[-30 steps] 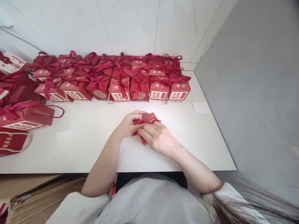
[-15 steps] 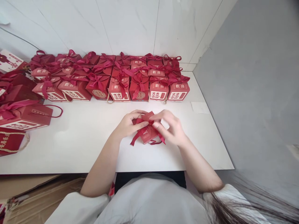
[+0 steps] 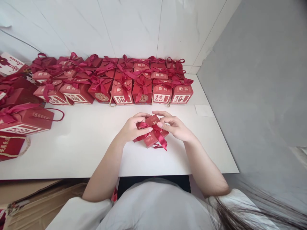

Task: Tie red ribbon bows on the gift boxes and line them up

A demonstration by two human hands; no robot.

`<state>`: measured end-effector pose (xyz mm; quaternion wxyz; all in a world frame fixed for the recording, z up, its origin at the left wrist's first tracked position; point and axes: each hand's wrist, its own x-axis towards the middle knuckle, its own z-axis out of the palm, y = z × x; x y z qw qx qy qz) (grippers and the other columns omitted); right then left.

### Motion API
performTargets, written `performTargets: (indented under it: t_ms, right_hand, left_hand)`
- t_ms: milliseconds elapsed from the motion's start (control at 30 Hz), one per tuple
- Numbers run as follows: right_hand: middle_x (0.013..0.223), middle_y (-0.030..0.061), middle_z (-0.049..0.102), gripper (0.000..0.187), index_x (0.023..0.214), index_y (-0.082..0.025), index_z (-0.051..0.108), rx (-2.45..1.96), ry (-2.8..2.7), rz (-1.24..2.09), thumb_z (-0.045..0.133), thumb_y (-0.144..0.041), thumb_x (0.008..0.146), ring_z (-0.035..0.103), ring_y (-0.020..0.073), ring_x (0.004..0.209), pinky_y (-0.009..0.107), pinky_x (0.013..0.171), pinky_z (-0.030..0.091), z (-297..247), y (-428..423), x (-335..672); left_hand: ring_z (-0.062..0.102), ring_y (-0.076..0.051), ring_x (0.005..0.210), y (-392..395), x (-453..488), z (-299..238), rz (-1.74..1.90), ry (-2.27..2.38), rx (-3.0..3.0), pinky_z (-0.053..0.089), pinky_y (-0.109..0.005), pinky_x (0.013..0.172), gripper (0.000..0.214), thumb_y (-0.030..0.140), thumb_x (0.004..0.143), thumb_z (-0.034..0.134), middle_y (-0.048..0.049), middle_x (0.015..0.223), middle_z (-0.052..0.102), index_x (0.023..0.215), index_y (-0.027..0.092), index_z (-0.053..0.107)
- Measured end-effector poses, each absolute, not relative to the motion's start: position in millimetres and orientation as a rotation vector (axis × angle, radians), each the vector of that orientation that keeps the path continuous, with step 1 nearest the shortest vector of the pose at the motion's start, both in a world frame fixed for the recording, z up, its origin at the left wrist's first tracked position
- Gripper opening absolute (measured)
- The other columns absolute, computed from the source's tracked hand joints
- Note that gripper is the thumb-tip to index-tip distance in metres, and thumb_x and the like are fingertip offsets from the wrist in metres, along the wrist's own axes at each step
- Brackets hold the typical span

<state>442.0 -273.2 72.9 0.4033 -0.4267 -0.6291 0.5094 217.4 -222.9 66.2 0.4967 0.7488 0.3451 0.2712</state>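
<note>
Both bare forearms [image 3: 104, 172] cross the near edge of the white flat desk [image 3: 72, 159], angling inward. The bare left hand [image 3: 134, 127] curls, thumb [image 3: 144, 130] straight; the bare right hand [image 3: 177, 127] faces it, fingers [image 3: 161, 113] bent and spread.

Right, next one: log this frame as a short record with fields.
left hand: holds the small red box, thumb on its ribbon
right hand: fingers spread at the box's other side; contact unclear
ribbon: bow shape across the box top
cord: red, beside the box's near end
surface: white table
behind: rows of ribboned red boxes
far right: white paper
</note>
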Motion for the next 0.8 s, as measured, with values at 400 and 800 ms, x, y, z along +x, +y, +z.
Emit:
performTargets:
  t_ms: [400, 800]
  right_hand:
    - [0.144, 0.0064, 0.049, 0.016, 0.067, -0.02, 0.058, -1.047, -1.701, 1.261, 0.063, -0.015, 0.082, 0.043, 0.0231, 0.141, 0.045, 0.118, 0.03, 69, -267, 447]
    - [0.147, 0.0009, 0.055, 0.031, 0.09, -0.027, 0.078, -0.86, -1.333, 1.508, 0.06, -0.052, 0.092, 0.045, 0.0272, 0.141, 0.045, 0.118, 0.035, 57, -260, 444]
  left_hand:
    - [0.064, -0.025, 0.107, -220, 215, 65, 0.576, 0.865, 1.771, 0.056, -0.038, 0.086, 0.025, 0.04, 0.079, 0.075, -0.0101, 0.132, 0.057, 0.092, 0.019, 0.075]
    - [0.063, -0.026, 0.112, -221, 214, 67, 0.633, 0.78, 1.76, 0.053, -0.041, 0.091, 0.026, 0.037, 0.078, 0.076, -0.0107, 0.13, 0.059, 0.072, 0.016, 0.062]
